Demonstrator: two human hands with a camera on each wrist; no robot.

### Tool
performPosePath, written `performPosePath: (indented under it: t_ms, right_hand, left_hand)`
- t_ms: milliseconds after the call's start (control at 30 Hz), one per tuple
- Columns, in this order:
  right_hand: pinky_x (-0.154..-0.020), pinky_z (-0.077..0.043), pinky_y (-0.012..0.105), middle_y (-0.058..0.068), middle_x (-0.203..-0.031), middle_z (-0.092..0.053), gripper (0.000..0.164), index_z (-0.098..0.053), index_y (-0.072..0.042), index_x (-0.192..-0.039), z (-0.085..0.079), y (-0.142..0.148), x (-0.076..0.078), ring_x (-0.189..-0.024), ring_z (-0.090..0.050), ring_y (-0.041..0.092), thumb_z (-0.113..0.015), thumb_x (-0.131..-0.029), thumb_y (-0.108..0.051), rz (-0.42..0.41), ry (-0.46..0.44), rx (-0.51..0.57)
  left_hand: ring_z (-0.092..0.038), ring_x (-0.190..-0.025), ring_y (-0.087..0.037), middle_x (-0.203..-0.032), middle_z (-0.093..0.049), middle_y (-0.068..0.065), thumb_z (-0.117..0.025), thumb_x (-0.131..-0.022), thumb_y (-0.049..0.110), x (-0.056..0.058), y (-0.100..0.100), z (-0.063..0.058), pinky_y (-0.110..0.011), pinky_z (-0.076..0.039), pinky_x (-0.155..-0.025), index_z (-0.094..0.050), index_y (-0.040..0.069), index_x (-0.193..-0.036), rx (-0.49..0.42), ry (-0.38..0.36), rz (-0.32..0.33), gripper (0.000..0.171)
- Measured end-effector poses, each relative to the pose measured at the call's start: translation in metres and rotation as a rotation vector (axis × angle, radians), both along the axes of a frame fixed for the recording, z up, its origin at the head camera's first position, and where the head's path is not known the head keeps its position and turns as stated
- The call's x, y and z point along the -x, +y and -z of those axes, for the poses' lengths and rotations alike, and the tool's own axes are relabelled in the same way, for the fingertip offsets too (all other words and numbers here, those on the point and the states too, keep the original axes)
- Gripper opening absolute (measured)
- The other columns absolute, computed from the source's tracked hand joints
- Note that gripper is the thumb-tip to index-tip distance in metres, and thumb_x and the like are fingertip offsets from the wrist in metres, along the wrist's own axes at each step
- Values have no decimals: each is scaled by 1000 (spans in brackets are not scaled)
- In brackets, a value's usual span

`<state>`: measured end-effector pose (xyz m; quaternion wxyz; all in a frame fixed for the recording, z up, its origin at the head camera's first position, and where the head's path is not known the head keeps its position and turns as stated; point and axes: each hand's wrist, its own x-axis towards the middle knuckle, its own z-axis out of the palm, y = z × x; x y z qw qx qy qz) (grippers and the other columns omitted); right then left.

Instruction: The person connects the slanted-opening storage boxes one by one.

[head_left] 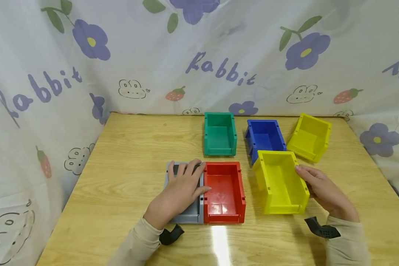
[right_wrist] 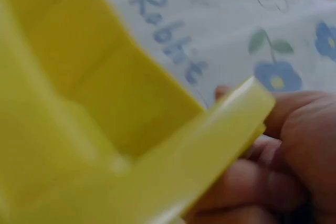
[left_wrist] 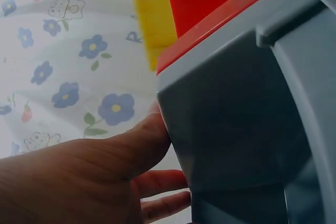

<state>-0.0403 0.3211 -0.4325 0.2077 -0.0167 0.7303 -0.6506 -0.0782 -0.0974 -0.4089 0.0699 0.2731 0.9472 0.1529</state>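
Note:
A yellow storage bin point(head_left: 280, 184), tilted toward the front, is gripped at its right wall by my right hand point(head_left: 327, 190). In the right wrist view the fingers hold the rim of this yellow bin point(right_wrist: 199, 150) from outside. My left hand point(head_left: 177, 192) lies over a grey bin point(head_left: 191, 218) with its fingers spread toward the back rim. Its thumb reaches across to the wall of a red bin point(head_left: 223, 192), which stands side by side with the grey one. The left wrist view shows the grey bin point(left_wrist: 236, 114) close up, with fingers at its edge.
Behind stand a green bin point(head_left: 220, 135), a blue bin point(head_left: 266, 136) and a second yellow bin point(head_left: 310, 136), turned at an angle. The held bin overlaps the blue one in the head view. A patterned curtain point(head_left: 199, 55) rises behind the wooden table point(head_left: 129, 147).

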Motion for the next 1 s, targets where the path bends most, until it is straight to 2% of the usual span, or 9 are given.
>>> performPosePath:
  t_ms: [100, 200, 500, 667, 733, 833, 1000]
  right_hand:
    - [-78, -65, 34, -2, -109, -77, 37, -62, -16, -129, -2, -13, -1, -94, -77, 14, -31, -116, -32, -21, 11, 89]
    - [-78, -65, 35, -1, -109, -77, 39, -61, -11, -129, -3, -24, -2, -95, -77, 15, -31, -116, -31, -47, 13, 119]
    - [-79, -65, 36, -1, -111, -77, 43, -56, -6, -135, -2, -34, -4, -96, -77, 16, -32, -116, -37, -16, 8, 27]
    - [-69, -61, 28, -1, -102, -76, 45, -56, -3, -134, -1, -37, -5, -84, -74, 11, -34, -115, -38, -10, 26, -14]
    - [-63, -57, 25, -2, -96, -74, 45, -56, -2, -132, -1, -37, -6, -77, -71, 8, -34, -115, -38, -6, 39, -42]
    - [-56, -47, 23, -5, -92, -69, 45, -57, -5, -134, 0, -35, -8, -62, -56, 6, -34, -115, -39, -8, 51, -74]
    - [-53, -35, 31, -3, -68, -39, 39, -61, -6, -122, 2, -26, -9, -52, -28, 19, -35, -115, -35, -35, 96, -130]
  left_hand:
    - [-39, -141, -38, -162, -39, -13, -61, -102, 48, 1, 1, 0, -74, -9, -120, -43, 12, -158, -8, -6, 2, 69]
    - [-39, -141, -38, -161, -40, -12, -62, -102, 48, 0, 1, 1, -73, -9, -119, -43, 13, -158, -6, -1, -1, 69]
    - [-43, -133, -37, -159, -41, -12, -61, -101, 50, -3, 1, 7, -72, -14, -118, -44, 13, -157, 8, 47, -11, 69]
    - [-43, -132, -36, -160, -41, -12, -62, -101, 50, -4, 1, 10, -71, -14, -118, -44, 13, -157, 10, 55, -16, 69]
    - [-43, -132, -37, -159, -41, -12, -61, -101, 50, -4, 2, 11, -71, -15, -118, -44, 13, -157, 8, 60, -14, 69]
    - [-44, -132, -36, -160, -42, -12, -61, -102, 51, -4, 2, 11, -71, -14, -118, -44, 14, -158, 9, 68, -13, 69]
    - [-41, -139, -37, -162, -39, -12, -60, -102, 52, -8, 7, 10, -74, -12, -119, -43, 14, -159, 16, 76, -22, 71]
